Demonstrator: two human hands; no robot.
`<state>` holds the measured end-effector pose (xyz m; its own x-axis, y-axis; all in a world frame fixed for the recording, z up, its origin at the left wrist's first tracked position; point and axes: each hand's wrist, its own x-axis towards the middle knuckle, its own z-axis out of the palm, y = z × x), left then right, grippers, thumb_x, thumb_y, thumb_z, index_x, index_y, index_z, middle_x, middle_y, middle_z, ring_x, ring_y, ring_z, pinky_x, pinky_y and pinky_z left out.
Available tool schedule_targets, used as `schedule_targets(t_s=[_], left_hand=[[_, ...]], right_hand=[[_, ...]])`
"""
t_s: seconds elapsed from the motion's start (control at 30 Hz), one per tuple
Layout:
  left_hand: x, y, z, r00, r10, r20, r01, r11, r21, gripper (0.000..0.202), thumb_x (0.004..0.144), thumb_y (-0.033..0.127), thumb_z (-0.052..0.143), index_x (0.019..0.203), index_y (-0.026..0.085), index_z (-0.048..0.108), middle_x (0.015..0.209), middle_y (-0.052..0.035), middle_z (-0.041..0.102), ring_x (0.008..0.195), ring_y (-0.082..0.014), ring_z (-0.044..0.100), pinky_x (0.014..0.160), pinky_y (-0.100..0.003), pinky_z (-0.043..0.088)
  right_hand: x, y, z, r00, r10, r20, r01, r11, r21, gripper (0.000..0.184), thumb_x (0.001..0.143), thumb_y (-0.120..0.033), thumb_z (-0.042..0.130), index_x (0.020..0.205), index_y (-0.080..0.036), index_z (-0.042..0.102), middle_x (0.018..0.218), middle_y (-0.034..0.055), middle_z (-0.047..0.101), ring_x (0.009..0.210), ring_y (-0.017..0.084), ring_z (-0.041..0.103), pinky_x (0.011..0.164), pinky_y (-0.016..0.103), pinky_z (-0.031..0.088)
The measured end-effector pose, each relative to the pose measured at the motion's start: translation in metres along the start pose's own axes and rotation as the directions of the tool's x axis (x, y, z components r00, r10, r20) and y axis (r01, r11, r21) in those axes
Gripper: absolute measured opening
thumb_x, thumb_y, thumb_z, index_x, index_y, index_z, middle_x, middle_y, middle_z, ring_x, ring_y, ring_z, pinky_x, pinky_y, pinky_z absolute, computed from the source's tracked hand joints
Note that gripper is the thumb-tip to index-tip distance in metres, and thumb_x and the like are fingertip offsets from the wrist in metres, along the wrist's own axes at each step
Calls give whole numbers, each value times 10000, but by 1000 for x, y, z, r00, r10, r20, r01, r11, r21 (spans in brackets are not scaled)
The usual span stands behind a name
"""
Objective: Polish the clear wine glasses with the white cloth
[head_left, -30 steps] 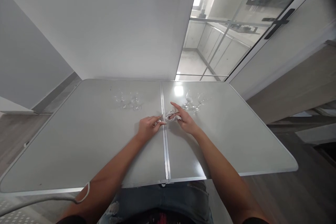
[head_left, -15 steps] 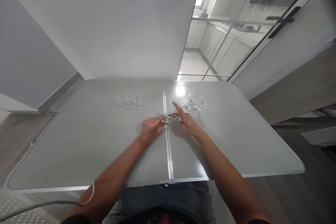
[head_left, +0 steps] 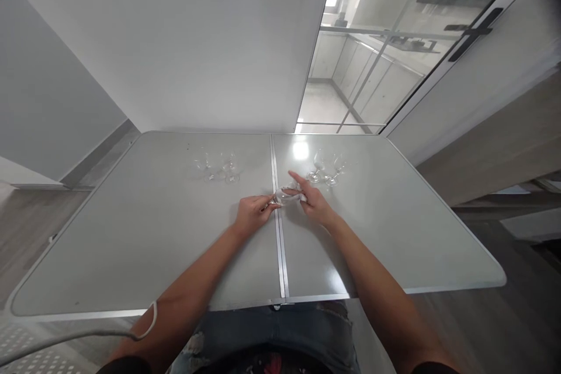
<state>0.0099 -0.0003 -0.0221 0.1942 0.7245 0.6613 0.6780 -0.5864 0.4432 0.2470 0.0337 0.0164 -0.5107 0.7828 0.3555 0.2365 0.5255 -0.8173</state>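
Note:
A clear wine glass [head_left: 287, 196] lies sideways between my two hands, over the table's centre seam. My left hand [head_left: 255, 212] grips it at the left end, its fingers pinched together there. At the glass's right end is my right hand [head_left: 314, 201], with the index finger stretched out and the other fingers curled at the rim. A small white patch shows by those fingers; I cannot make out what it is. Beyond my right hand stand upright stemmed glasses [head_left: 336, 169]. More clear stemmed glasses [head_left: 231, 170] stand farther left, faint against the tabletop.
The pale folding table [head_left: 144, 234] has a metal edge and a centre seam. A white wall [head_left: 210, 47] rises behind it. At the back right is a glass-paned door [head_left: 368, 70] with a dark handle. A white cable [head_left: 87, 337] crosses at the lower left.
Both hands stay at the glass in nearly the same place. The view has shifted very slightly, and the standing glasses have not moved on the table.

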Motion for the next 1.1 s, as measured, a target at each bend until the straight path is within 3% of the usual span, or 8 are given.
schedule_targets(t_s=[0.17, 0.37, 0.5, 0.6, 0.7, 0.83, 1.0, 1.1], left_hand=[[0, 5, -4, 998, 49, -32, -45, 992, 116, 208, 889, 390, 695, 971, 209, 755, 676, -20, 738, 575, -135, 650, 609, -253, 450], [3, 9, -5, 999, 20, -32, -18, 998, 66, 203, 880, 382, 708, 954, 198, 751, 645, -5, 717, 568, -132, 639, 596, -253, 447], [4, 7, -4, 995, -42, -89, 39, 999, -29, 216, 850, 402, 740, 919, 198, 746, 707, -8, 744, 562, -112, 636, 590, -230, 462], [3, 6, -3, 995, -56, -87, 51, 997, -49, 215, 855, 404, 732, 911, 197, 745, 679, -6, 729, 540, -106, 622, 570, -224, 454], [1, 5, -2, 999, -30, -41, 30, 1000, -3, 211, 871, 399, 714, 941, 203, 750, 660, -10, 722, 555, -117, 629, 576, -232, 447], [1, 3, -3, 1000, -12, -13, 13, 997, 78, 205, 874, 393, 710, 949, 208, 755, 653, -17, 719, 562, -130, 629, 594, -250, 444], [4, 4, -5, 999, -33, -10, 33, 999, 17, 199, 865, 394, 719, 925, 209, 759, 637, -6, 703, 553, -127, 616, 598, -252, 449], [6, 3, -5, 996, -87, -18, 86, 993, -82, 215, 852, 412, 731, 914, 209, 760, 656, -1, 709, 550, -112, 614, 586, -232, 460]], right_hand=[[2, -5, 3, 996, -9, 85, 16, 996, -86, 892, 734, 11, 435, 1548, -334, 318, 1115, -6, 760, 1160, 240, 642, 1080, 491, 445], [3, -7, -3, 986, 160, -56, -137, 947, 292, 676, 720, -58, 517, 1369, -247, 541, 868, 6, 756, 893, 225, 703, 908, 409, 531], [2, -7, -6, 947, 236, -217, -119, 887, 447, 729, 723, -93, 572, 1419, -279, 463, 958, 12, 765, 888, 225, 709, 842, 387, 552], [1, -8, -3, 957, 172, -235, -81, 932, 352, 769, 752, -88, 558, 1475, -290, 394, 1057, 24, 762, 1022, 239, 697, 976, 443, 513], [2, -7, 3, 993, 43, -108, -28, 991, 132, 756, 743, -44, 510, 1459, -278, 444, 1126, 30, 752, 1205, 248, 630, 1146, 484, 374], [5, -6, 8, 999, 13, 37, -16, 997, 72, 793, 704, -9, 458, 1445, -295, 464, 1071, 6, 763, 1168, 241, 647, 1138, 495, 376], [4, -4, -1, 973, 181, -143, -133, 945, 298, 637, 699, -42, 517, 1298, -252, 575, 802, -7, 742, 859, 224, 711, 869, 388, 545], [2, -2, -7, 947, 192, -258, -97, 936, 339, 604, 717, -70, 563, 1294, -251, 567, 833, -2, 753, 887, 227, 715, 875, 387, 551]])
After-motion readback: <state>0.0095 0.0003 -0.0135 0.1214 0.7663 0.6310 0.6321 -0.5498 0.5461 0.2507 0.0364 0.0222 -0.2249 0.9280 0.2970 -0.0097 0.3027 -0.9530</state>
